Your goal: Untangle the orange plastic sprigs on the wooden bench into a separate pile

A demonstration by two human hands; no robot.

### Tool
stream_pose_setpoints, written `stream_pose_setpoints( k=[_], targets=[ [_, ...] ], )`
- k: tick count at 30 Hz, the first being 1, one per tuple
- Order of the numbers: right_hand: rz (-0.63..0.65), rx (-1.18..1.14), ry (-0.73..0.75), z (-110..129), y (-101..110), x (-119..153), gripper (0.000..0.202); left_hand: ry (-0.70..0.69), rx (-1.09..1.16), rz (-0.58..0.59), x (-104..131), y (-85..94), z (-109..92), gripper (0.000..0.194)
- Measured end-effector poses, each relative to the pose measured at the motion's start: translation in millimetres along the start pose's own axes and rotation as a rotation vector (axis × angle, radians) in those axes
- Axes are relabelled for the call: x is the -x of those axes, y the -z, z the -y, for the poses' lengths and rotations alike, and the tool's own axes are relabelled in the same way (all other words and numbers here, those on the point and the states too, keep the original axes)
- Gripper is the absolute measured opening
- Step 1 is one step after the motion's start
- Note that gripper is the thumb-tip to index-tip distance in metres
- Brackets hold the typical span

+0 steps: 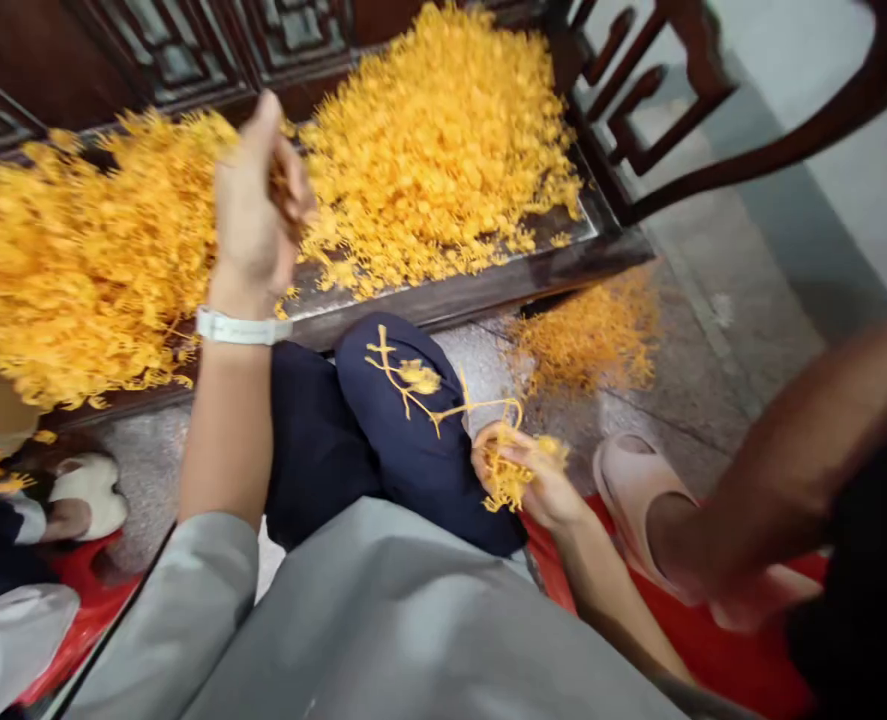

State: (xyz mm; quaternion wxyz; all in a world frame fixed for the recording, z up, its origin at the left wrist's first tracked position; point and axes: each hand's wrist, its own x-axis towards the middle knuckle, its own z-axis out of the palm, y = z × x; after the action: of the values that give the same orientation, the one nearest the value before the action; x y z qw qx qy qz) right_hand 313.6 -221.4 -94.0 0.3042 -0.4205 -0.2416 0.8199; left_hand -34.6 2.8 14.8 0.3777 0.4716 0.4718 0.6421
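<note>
My left hand, with a white wristband, is raised in front of the dark wooden bench. Its thumb points up, apart from the loosely bent fingers, and I see nothing held in it; motion blurs it a little. My right hand is closed around a bunch of small yellow branched plastic pieces by my right knee. A thin yellow branched stem extends from near that hand across my dark trouser leg, with a yellow clump beside it.
Heaps of yellow pieces, one at left and one at right, lie on the bench. More orange strands lie on the floor. Another person's arm and pink shoe are close at right; a white shoe is at left.
</note>
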Motion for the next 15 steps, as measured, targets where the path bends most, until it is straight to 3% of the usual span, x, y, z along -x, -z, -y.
stream_pose_setpoints(
  k=[4,8,12,15],
  targets=[
    [-0.202,0.069,0.241,45,7,-32,0.022,0.169,0.080,-0.026,15,-20.7,1,0.063],
    [-0.452,0.142,0.480,70,49,-69,0.028,0.143,0.200,0.021,16,-15.6,1,0.052],
    [-0.732,0.226,0.448,44,97,-95,0.030,0.083,0.285,0.038,14,-4.6,-7,0.029],
    [-0.779,0.264,0.339,4,113,-106,0.032,0.173,0.253,0.061,16,-3.5,-12,0.016]
  ],
)
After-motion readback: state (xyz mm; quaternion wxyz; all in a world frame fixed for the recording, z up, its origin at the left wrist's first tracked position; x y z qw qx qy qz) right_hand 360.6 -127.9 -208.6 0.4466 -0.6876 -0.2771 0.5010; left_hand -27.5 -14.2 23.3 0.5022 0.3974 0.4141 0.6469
